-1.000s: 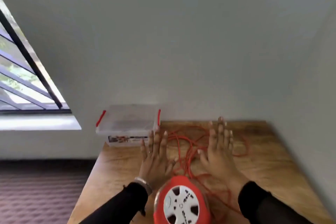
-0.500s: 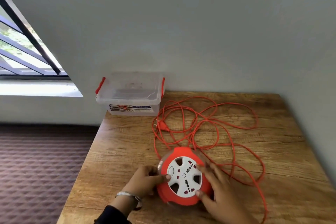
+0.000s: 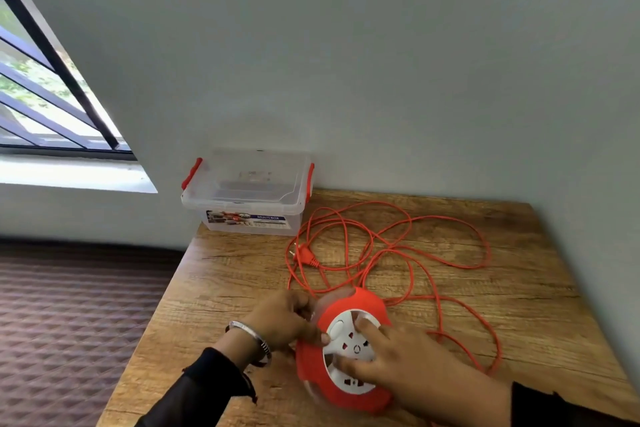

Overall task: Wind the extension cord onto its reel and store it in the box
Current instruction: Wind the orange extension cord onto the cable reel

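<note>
Orange reel (image 3: 346, 350), lying at the near edge of the bench (image 3: 214, 288): left hand (image 3: 280, 321) is gripping its left rim, curled; right hand (image 3: 398, 354) is pressing spread fingers (image 3: 363, 324) on the white hub. Cord (image 3: 408, 246) is sprawling loose behind, plug (image 3: 304, 256) free. Winding is apparently just starting; turning the hub comes next. Box (image 3: 247, 198), lid on, is waiting at the far corner.

One orange reel (image 3: 346, 319) is seen on one wooden counter (image 3: 221, 291); one orange cord (image 3: 408, 246), ending in one plug (image 3: 304, 256), is counted; one clear box (image 3: 249, 198) with two red latches (image 3: 191, 173) is shown; two hands, left (image 3: 280, 319) and right (image 3: 405, 357), and one bracelet (image 3: 251, 334) are pictured; one window (image 3: 41, 97) is included.
</note>
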A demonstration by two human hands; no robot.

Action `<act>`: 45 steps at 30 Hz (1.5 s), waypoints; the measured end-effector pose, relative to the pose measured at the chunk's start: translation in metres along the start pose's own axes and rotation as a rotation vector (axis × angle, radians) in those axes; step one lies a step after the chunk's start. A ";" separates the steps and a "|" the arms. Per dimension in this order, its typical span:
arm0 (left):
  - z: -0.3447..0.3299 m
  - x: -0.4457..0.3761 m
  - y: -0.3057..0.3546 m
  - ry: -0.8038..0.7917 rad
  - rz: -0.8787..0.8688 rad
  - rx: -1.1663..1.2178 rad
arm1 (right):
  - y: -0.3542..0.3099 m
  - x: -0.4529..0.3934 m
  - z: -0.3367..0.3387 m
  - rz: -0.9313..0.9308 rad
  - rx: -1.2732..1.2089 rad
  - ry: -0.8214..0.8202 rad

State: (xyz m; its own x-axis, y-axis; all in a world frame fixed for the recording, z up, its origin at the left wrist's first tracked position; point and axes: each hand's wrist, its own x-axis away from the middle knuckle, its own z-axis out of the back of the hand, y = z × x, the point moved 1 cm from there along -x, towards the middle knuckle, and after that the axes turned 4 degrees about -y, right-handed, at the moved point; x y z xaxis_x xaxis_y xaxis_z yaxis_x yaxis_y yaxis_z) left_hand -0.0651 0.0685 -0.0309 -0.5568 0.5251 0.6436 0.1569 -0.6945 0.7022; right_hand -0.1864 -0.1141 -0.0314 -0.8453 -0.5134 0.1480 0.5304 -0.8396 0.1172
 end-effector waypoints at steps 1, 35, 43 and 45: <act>0.000 0.001 0.002 -0.011 0.000 -0.009 | 0.000 -0.001 0.000 0.017 0.033 -0.006; -0.101 0.029 0.011 0.255 -0.465 0.716 | 0.000 0.006 0.035 -0.987 -1.745 0.437; -0.091 0.018 -0.001 -0.385 -0.377 0.262 | 0.008 0.071 0.018 -1.039 -1.342 0.329; -0.098 0.002 0.002 -0.209 -0.450 0.025 | 0.007 0.090 0.016 -1.055 -1.151 0.234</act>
State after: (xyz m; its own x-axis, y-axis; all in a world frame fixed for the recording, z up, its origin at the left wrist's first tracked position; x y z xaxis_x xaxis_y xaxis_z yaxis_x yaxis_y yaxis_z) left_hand -0.1457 0.0199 -0.0581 -0.3988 0.8592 0.3204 -0.0405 -0.3656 0.9299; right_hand -0.2577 -0.1629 -0.0017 -0.8366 0.4423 0.3232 -0.5179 -0.4466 -0.7296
